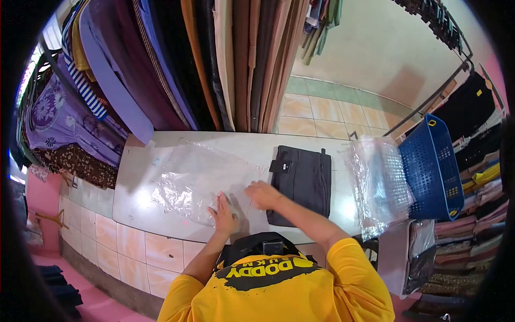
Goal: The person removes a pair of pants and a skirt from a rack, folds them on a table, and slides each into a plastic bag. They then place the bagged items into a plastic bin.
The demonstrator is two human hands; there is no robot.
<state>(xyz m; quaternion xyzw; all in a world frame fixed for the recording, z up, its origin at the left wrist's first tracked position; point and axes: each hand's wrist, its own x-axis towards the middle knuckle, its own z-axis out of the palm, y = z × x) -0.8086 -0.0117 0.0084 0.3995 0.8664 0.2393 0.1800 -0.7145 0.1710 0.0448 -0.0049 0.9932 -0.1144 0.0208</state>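
A clear plastic bag [185,174] lies flat and wrinkled on the white table [137,209]. My left hand [223,214] rests on the bag's near right part, fingers stretched out and apart. At the bag's right edge, my right hand [261,195] is closed, its fingertips pinching the plastic edge. Just right of that hand lies a folded dark garment [303,185], apparently trousers, with a black tag [280,166] on its upper left. My right forearm passes over the garment's lower left corner.
A pile of clear plastic bags [378,182] lies on the table's right end beside a tilted blue basket [433,169]. Hanging clothes [236,64] line the table's far side. More garments hang at the left, and folded stacks [466,236] fill the right.
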